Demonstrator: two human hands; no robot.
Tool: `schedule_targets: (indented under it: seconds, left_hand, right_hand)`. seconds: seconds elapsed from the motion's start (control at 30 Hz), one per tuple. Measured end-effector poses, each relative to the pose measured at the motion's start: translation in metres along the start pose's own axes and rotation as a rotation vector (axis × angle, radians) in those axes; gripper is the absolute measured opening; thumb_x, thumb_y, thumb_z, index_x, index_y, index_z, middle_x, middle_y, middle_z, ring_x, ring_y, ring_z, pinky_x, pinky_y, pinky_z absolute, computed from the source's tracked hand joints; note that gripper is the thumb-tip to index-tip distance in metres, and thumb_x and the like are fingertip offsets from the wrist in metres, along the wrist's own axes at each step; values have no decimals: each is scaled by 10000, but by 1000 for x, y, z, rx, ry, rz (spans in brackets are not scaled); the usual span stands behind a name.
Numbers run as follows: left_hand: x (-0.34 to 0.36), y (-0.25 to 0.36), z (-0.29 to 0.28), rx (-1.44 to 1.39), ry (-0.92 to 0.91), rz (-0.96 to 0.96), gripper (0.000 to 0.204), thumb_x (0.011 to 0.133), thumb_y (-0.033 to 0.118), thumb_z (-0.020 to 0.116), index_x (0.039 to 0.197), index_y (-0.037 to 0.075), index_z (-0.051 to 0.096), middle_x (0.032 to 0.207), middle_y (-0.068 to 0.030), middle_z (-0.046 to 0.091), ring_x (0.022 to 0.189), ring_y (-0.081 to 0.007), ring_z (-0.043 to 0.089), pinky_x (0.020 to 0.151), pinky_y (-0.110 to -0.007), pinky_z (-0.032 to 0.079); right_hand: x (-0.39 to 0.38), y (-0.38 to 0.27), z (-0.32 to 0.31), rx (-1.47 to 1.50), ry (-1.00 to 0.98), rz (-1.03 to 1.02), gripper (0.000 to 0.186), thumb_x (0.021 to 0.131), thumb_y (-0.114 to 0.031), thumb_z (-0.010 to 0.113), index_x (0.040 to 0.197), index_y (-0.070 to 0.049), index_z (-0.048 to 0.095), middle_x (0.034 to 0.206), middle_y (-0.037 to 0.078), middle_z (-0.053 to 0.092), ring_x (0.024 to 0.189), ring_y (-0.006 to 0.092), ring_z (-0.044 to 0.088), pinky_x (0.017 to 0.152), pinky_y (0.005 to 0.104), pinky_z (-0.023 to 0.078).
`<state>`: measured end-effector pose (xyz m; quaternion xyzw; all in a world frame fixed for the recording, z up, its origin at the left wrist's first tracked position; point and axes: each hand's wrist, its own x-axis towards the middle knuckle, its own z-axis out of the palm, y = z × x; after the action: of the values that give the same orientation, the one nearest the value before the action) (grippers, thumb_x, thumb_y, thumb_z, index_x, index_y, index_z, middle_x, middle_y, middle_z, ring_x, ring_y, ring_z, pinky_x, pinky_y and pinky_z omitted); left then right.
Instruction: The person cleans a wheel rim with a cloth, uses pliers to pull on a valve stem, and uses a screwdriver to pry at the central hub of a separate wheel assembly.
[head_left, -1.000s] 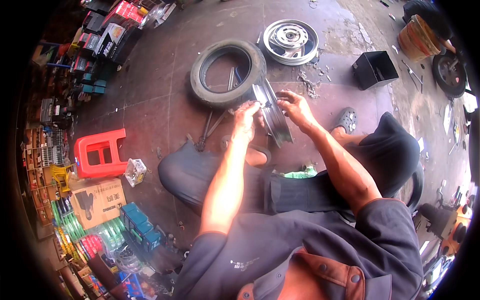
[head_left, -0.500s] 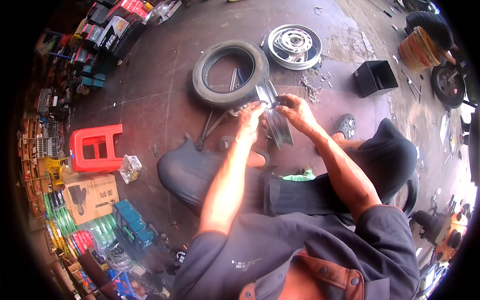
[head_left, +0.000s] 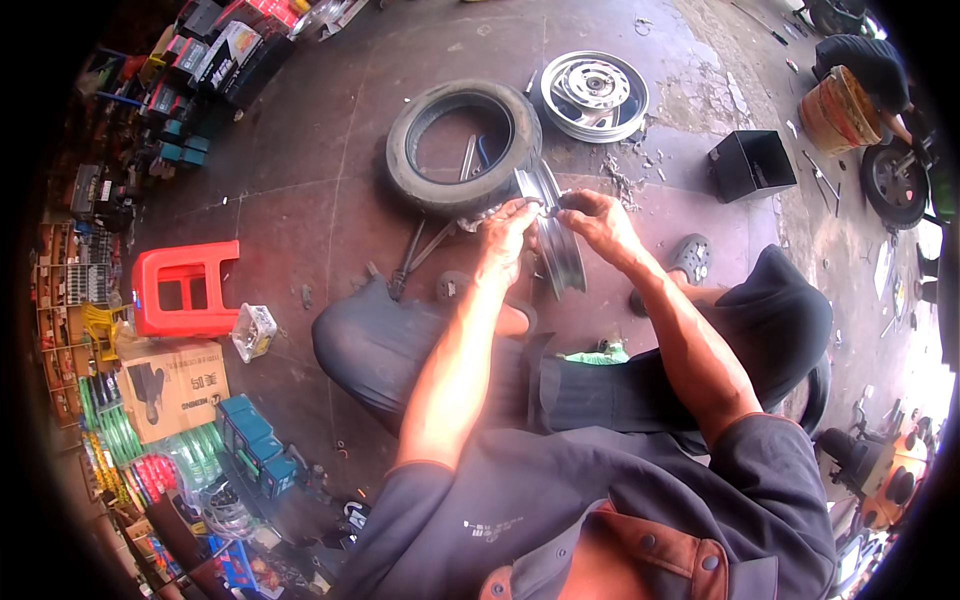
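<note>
A silver wheel rim (head_left: 564,262) stands on edge in front of me, its channel facing up. My left hand (head_left: 507,238) is closed at the rim's left side, with thumb and forefinger pinched together. From the other side my right hand (head_left: 603,232) meets it, also pinching over the channel. A small dark piece shows between the fingertips, too covered to name. Just beyond the rim lies a black tyre (head_left: 408,152) on its side, near my left hand. A second silver wheel rim (head_left: 597,92) rests flat farther back.
A black open box (head_left: 752,165) sits to the right, near a dirty bucket (head_left: 838,110) and a crouching person. On the left are a red plastic stool (head_left: 187,290), a clear tub (head_left: 254,332) and a cardboard box (head_left: 175,390). Metal tools lie by the tyre; debris is scattered beyond my right hand.
Both hands stay pinched at the rim, with only a slight shift of the fingers. The whole view has moved a little.
</note>
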<state>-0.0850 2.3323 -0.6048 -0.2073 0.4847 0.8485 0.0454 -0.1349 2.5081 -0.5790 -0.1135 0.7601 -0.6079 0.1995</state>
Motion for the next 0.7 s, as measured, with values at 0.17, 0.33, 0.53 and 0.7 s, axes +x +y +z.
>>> schedule_targets:
  seconds: [0.17, 0.33, 0.53, 0.7]
  left_hand:
    - [-2, 3, 3, 12, -1, 4, 193, 895, 137, 651, 1042, 11, 654, 750, 13, 585, 613, -73, 521, 547, -219, 426]
    - [0, -1, 3, -51, 10, -22, 198, 917, 140, 614, 1071, 19, 639, 739, 6, 573, 612, -88, 520, 560, -227, 431]
    - [2, -11, 0, -65, 154, 4, 146, 916, 165, 607, 987, 38, 624, 719, -9, 572, 548, -103, 518, 487, -248, 438]
    - [0, -6, 9, -55, 264, 3, 68, 866, 99, 620, 904, 43, 625, 705, -20, 588, 533, -116, 549, 422, -239, 425]
  right_hand:
    - [2, 0, 5, 9, -5, 9, 313, 800, -183, 669, 1037, 22, 664, 946, 134, 697, 887, 185, 643, 831, 316, 487]
    - [6, 10, 6, 57, 87, -5, 269, 769, -169, 665, 961, 20, 657, 861, 106, 690, 797, 172, 629, 759, 308, 492]
    - [7, -25, -4, -395, 116, -252, 201, 726, -124, 670, 893, -15, 638, 825, 121, 638, 797, 254, 617, 746, 357, 491]
    - [23, -41, 1, -900, -49, -638, 137, 717, -90, 624, 838, -31, 600, 837, 132, 577, 843, 327, 578, 781, 410, 490]
